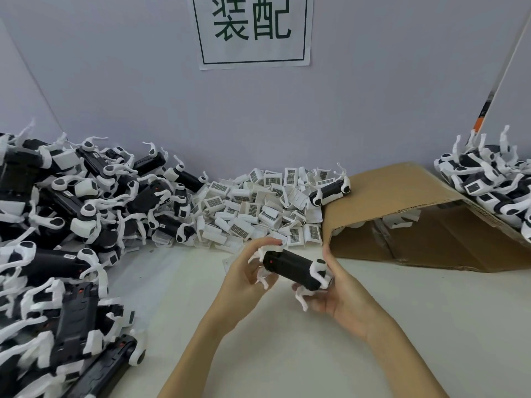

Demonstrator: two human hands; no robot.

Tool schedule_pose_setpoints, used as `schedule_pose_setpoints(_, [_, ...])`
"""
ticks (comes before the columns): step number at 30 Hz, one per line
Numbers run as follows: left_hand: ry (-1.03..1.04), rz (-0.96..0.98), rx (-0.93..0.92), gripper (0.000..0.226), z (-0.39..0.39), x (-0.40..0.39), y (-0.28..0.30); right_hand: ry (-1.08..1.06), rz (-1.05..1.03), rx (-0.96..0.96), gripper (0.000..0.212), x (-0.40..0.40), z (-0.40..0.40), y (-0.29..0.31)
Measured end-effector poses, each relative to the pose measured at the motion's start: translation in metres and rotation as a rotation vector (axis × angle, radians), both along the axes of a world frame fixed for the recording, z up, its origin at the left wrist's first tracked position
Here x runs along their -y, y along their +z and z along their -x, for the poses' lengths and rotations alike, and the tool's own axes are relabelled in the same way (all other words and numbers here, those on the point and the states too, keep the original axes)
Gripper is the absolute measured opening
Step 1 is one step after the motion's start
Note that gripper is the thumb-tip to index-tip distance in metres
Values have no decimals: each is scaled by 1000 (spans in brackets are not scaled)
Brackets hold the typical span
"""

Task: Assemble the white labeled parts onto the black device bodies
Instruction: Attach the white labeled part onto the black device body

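Between both hands, above the white table, is a black device body (290, 267) with white leg-like parts at each end. My left hand (244, 271) grips its left end, fingers curled over the top. My right hand (333, 294) cups its right end from below and the side. A heap of white labeled parts (258, 208) lies just behind the hands, against the wall. Another black body with white legs (330, 191) rests on the right edge of that heap.
A large pile of black bodies with white parts (71, 225) fills the left side down to the front edge. A tipped cardboard box (402, 214) lies at the right, with another pile of bodies (488, 182) on it. A paper sign (253, 30) hangs on the wall.
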State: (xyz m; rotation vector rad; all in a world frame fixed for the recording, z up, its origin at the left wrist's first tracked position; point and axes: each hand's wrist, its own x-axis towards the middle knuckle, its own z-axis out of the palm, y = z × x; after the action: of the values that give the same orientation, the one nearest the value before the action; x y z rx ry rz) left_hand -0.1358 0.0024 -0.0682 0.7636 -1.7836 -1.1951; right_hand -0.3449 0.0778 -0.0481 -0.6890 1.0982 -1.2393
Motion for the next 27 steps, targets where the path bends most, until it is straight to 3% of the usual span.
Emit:
schedule_pose_setpoints(7, [211, 279, 88, 80, 7, -2, -2, -118, 94, 17, 46, -1, 0, 9])
schedule_pose_setpoints(10, [95, 67, 77, 80, 4, 0, 0, -242, 133, 60, 38, 1, 1, 8])
schedule_pose_setpoints(13, [-143, -257, -142, 58, 0, 0, 4, -325, 134, 26, 37, 2, 3, 4])
schedule_pose_setpoints(15, [-203, -458, -291, 56, 2, -1, 8, -345, 169, 2, 39, 2, 2, 3])
schedule_pose_setpoints(16, [-181, -478, -298, 57, 4, -3, 8, -345, 188, 0, 40, 2, 1, 3])
schedule_pose_setpoints(19, [-2, -279, -101, 47, 12, -10, 9, -281, 222, 14, 44, 3, -4, 3])
schedule_pose_setpoints(23, [56, -364, -247, 48, 13, -8, 9, -195, 256, -35, 49, 4, -9, 1])
schedule_pose_setpoints(27, [59, -338, -253, 46, 9, -8, 11, -221, 295, -123, 56, 8, -12, -5])
